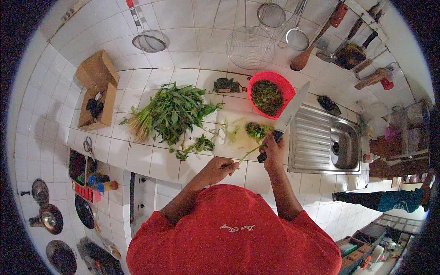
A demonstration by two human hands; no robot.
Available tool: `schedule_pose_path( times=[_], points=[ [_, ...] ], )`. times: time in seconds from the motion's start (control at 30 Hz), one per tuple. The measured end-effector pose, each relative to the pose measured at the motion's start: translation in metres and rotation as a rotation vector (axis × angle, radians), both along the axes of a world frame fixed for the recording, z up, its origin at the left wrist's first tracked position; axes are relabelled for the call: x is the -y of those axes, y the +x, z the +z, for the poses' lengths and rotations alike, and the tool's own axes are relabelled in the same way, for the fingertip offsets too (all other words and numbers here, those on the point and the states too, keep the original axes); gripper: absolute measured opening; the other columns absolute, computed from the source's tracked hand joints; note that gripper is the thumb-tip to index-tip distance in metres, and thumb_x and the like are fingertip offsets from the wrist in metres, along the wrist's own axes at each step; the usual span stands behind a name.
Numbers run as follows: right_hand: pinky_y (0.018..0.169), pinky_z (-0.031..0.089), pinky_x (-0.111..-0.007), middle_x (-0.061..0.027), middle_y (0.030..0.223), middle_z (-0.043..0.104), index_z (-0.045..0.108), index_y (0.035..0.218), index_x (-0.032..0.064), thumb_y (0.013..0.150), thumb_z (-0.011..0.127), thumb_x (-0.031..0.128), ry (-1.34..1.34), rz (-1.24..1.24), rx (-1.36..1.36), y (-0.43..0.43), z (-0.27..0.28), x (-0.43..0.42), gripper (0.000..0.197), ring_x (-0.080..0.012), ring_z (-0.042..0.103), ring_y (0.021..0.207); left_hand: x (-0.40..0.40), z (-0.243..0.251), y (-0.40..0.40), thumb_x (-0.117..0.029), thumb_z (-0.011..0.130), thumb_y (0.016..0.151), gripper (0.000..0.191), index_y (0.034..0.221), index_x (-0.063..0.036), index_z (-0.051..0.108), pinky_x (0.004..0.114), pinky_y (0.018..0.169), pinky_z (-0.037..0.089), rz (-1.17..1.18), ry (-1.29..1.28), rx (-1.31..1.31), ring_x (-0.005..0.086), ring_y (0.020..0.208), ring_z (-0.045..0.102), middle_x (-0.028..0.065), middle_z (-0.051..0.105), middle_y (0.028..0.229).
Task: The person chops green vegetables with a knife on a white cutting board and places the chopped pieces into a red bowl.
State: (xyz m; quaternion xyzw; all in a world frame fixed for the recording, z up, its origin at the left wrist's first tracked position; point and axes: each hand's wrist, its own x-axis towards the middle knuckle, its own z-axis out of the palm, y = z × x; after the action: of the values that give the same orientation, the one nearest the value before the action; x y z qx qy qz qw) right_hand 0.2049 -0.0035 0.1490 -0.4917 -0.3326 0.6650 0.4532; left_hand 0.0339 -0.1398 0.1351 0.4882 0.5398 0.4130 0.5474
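Observation:
A large kitchen knife (290, 108) with a black handle is in my right hand (274, 151), its blade raised towards the red plastic bowl. A thin green stem (250, 154) runs between my hands; the fingertips of my left hand (220, 169) pinch its lower end. Beyond my right hand, a small heap of cut greens (256, 130) lies on a pale cutting board (237, 146), with loose stems beside it. The red plastic bowl (292, 90) holds chopped greens (266, 98). A big bunch of leafy greens (177, 110) with pale stem ends lies to the left, and a few leafy sprigs (199, 144) lie nearer me.
A steel sink with drainboard (309, 137) is on the right. An open cardboard box (99, 113) and scissors (88, 145) are at left. Strainers (149, 42) and wooden utensils (302, 61) hang on the tiled wall. Another person (388, 200) is at far right.

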Motion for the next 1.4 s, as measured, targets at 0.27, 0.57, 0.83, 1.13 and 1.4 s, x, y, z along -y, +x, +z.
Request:
schedule_pose_path(
  times=[0.27,0.57,0.83,1.13,1.4],
  points=[
    [0.044,0.040,-0.024,0.0010,0.070,0.048,0.049,0.096,0.0100,0.090,0.060,0.018,0.057,-0.053,-0.015,-0.022,-0.026,0.005,0.014,-0.0094,0.045,0.053,0.012,0.052,-0.023,-0.030,0.057,0.092,0.037,0.065,-0.0040,0.054,0.032,0.051,0.038,-0.062,0.114,-0.090,0.0132,0.052,0.044,0.0012,0.050,0.055],
    [0.044,0.040,-0.025,0.0011,0.078,0.052,0.050,0.100,0.0119,0.090,0.060,0.017,0.128,-0.080,0.065,0.001,-0.018,-0.019,0.015,-0.0087,0.047,0.056,0.007,0.028,-0.090,-0.037,0.062,0.088,0.038,0.074,-0.0015,0.057,0.035,0.080,0.044,0.238,0.053,-0.136,0.0170,0.069,0.055,0.0047,0.057,0.069],
    [0.044,0.038,-0.023,0.0020,0.073,0.046,0.050,0.099,0.0110,0.090,0.063,0.020,0.034,0.080,-0.070,-0.035,0.006,0.013,0.018,-0.0077,0.044,0.056,-0.015,0.011,-0.057,-0.035,0.063,0.086,0.060,0.136,-0.0078,0.045,0.041,0.107,0.031,0.156,0.181,-0.712,0.0297,0.128,0.038,0.0150,0.045,0.136],
    [0.044,0.040,-0.025,0.0022,0.072,0.048,0.048,0.100,0.0099,0.090,0.062,0.020,0.111,-0.102,0.080,-0.023,-0.008,-0.008,0.021,-0.0079,0.045,0.055,0.004,0.035,-0.035,-0.028,0.041,0.100,0.034,0.077,-0.0031,0.046,0.031,0.062,0.039,-0.125,0.103,-0.115,0.0156,0.064,0.043,0.0033,0.045,0.068],
    [0.043,0.040,-0.024,0.0026,0.069,0.046,0.049,0.096,0.0134,0.091,0.061,0.023,0.047,0.168,-0.137,0.014,0.018,-0.026,0.016,-0.0092,0.047,0.055,-0.011,0.029,-0.056,-0.030,0.055,0.095,0.026,0.085,-0.0056,0.054,0.025,0.060,0.036,0.380,0.129,0.030,0.0096,0.064,0.040,-0.0001,0.042,0.068]
  ],
)
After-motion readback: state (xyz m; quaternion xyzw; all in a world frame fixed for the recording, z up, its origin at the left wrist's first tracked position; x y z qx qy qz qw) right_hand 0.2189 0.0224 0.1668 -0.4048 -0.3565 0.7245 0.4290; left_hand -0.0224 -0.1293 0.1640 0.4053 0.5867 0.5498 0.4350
